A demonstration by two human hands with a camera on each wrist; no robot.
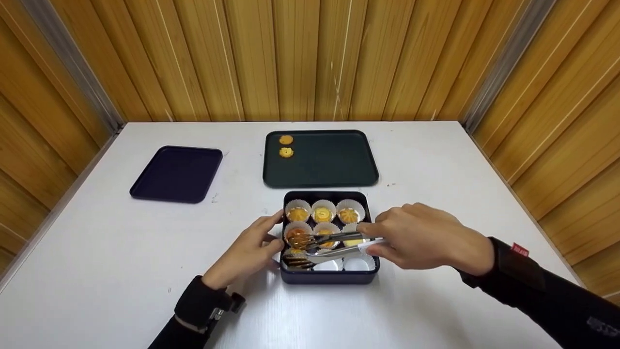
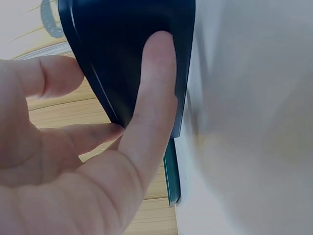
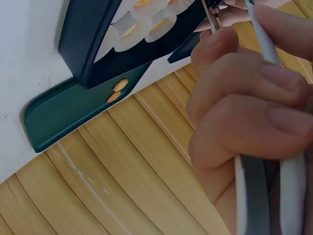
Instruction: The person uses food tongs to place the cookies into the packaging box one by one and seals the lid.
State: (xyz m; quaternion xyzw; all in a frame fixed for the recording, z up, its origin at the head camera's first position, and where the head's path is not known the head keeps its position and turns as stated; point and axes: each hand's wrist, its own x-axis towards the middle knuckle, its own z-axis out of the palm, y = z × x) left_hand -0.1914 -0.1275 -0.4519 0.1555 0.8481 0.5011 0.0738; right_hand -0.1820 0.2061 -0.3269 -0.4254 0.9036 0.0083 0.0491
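Silver tongs [image 1: 334, 254] over a cookie box [image 1: 329, 277]

On my feed the right hand [image 1: 416, 237] grasps the tongs by white-and-grey handles; their forked tips stand apart above the side nearest the left hand [image 1: 247, 252]. I can't tell whether they touch a cookie. The left hand is unclenched, thumb laid along the outer wall of the cookie box. That sits between both hands, dark blue and square, with pleated white paper cups [image 1: 358, 264] in three rows. I see ridged golden cookies [image 1: 299, 214] in the far row; two near-row cups show bare white. Beyond both hands lies a green tray [image 1: 329, 165].
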